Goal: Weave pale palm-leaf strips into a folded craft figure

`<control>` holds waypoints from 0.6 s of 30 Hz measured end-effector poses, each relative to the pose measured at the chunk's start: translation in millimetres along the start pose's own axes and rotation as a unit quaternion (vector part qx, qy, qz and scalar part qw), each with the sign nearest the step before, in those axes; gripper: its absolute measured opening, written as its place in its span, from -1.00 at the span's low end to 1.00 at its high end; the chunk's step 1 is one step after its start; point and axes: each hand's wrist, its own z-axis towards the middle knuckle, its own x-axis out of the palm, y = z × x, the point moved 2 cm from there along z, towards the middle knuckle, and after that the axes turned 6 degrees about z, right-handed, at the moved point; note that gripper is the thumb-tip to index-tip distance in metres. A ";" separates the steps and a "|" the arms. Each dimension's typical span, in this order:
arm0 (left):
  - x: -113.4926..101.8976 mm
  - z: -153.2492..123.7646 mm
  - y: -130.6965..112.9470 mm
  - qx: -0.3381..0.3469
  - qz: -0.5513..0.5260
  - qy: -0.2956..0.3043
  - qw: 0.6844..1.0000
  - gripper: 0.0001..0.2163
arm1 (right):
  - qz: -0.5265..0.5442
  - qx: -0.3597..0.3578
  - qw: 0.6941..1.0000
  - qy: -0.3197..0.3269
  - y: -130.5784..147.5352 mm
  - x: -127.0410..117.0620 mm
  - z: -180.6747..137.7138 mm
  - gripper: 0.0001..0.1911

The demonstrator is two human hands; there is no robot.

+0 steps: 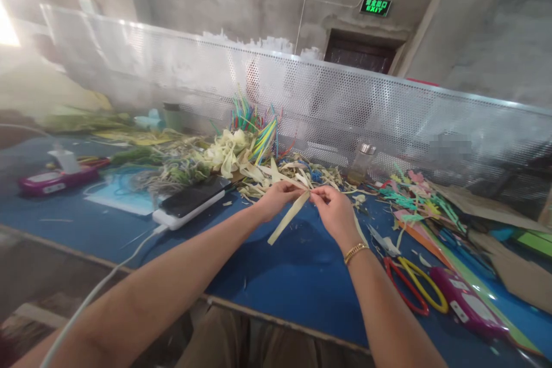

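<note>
My left hand (277, 198) and my right hand (331, 207) meet above the blue table (297, 282), fingertips pinched close together. Between them is a pale yellow-green flat strip (288, 219), like dried leaf or husk, one end slanting down to the left. More pale strips stick up behind my fingers, and another piece hangs beside my right wrist. Both hands are closed on the strips; the exact crossing point is partly covered by fingertips. Just beyond lies a heap of similar pale strips (254, 191).
Scissors with red and yellow handles (416, 287) and a purple power strip (468, 305) lie at right. A phone on a white power bank (192, 204), with a white cable, sits left. A glass bottle (362, 164) stands before the perforated metal screen (345, 103).
</note>
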 end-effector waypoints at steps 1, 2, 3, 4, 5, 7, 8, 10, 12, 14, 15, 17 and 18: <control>-0.2 0.5 -1.9 0.023 0.027 -0.013 0.999 -0.75 | 0.039 0.027 0.999 0.005 -3.7 1.3 0.7 -0.84; -0.5 0.8 -4.1 0.050 0.060 -0.029 0.997 -0.76 | 0.077 0.052 0.996 0.009 -7.0 3.1 1.3 -0.85; -1.2 1.0 -6.5 0.081 0.096 -0.049 0.991 -0.78 | 0.116 0.073 0.991 0.009 -9.6 5.2 1.7 -0.85; -1.9 0.9 -8.9 0.114 0.134 -0.068 0.982 -0.80 | 0.154 0.091 0.984 0.007 -11.4 7.3 1.9 -0.86; -2.7 0.6 -11.1 0.149 0.172 -0.086 0.970 -0.83 | 0.192 0.107 0.975 0.001 -12.2 9.2 1.8 -0.86; -4.3 -0.4 -14.0 0.205 0.249 -0.119 0.939 -0.88 | 0.274 0.144 0.951 -0.010 -11.5 12.5 0.9 -0.84; -5.0 -0.9 -14.5 0.221 0.283 -0.133 0.924 -0.89 | 0.312 0.166 0.935 -0.009 -10.2 13.9 0.1 -0.83; -5.6 -1.9 -14.2 0.238 0.337 -0.147 0.899 -0.90 | 0.377 0.208 0.903 0.003 -6.4 16.2 -2.0 -0.78; -4.5 -2.8 -13.6 0.248 0.362 -0.141 0.888 -0.89 | 0.418 0.233 0.878 0.016 -2.3 17.5 -3.6 -0.73; -2.0 -3.7 -14.1 0.258 0.358 -0.125 0.889 -0.87 | 0.438 0.232 0.868 0.018 1.3 17.9 -4.2 -0.69; -0.5 -4.1 -15.0 0.260 0.349 -0.119 0.892 -0.87 | 0.442 0.227 0.868 0.018 2.8 18.0 -4.2 -0.69; 2.7 -5.1 -17.2 0.256 0.327 -0.102 0.904 -0.86 | 0.440 0.216 0.872 0.017 5.7 17.8 -4.3 -0.69; 3.9 -5.7 -18.5 0.255 0.313 -0.100 0.910 -0.86 | 0.437 0.211 0.874 0.016 7.2 17.5 -4.5 -0.70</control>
